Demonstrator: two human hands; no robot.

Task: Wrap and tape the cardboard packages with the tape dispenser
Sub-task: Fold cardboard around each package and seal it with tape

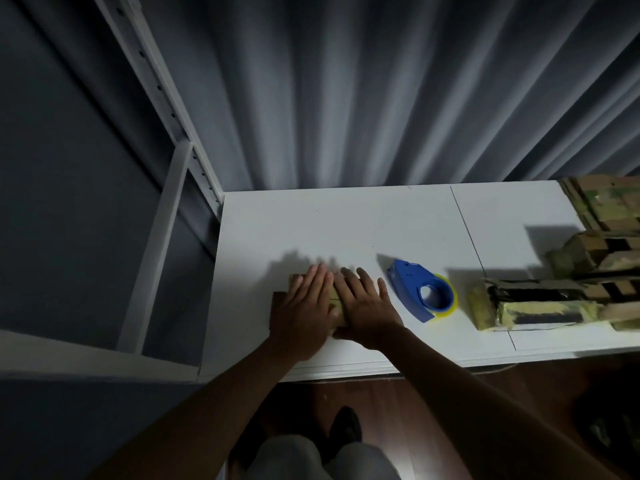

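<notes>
Pressing flat on cardboard package (334, 299) at table (346, 220) front: left hand (304, 313), right hand (363, 306), side by side, fingers straight; tape dispenser (424, 294) lying just right, untouched; wrap probably risking springing open upon releasing either palm.

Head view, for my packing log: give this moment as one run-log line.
hands: left and right flat on cardboard package | tape dispenser: idle on table, right of hands | taped packages: far right

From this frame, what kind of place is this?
Probably a makeshift packing station in an ordinary room: a white table with a tape dispenser and a stack of taped cardboard packages, a grey curtain behind, metal shelving alongside.
</notes>
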